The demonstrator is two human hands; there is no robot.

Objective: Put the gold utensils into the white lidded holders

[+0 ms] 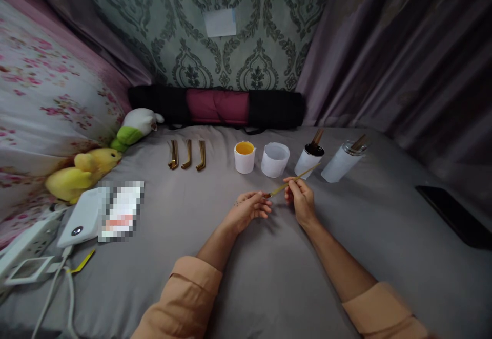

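Note:
My right hand (301, 198) pinches a thin brush-like stick (294, 181) with a yellowish shaft and a reddish-brown tip. Its tip reaches the thumb side of my left hand (251, 208); whether they touch I cannot tell. My left hand is held sideways, fingers loosely apart, with small dark specks on its back. Beyond the hands stand a white cup with yellow-orange contents (244, 162) and a whitish cup (274, 162). To their right, a dark-rimmed white container (305, 164) and a clear-rimmed white container (336, 166) hold brown sticks.
Bent golden-brown bundles (187, 155) lie on the grey sheet (165, 288). Plush toys (86, 170), a white power bank (82, 218) with cables and a power strip (33, 239) are at left. A phone (453, 213) lies right; a black-and-maroon roll (217, 106) spans the back.

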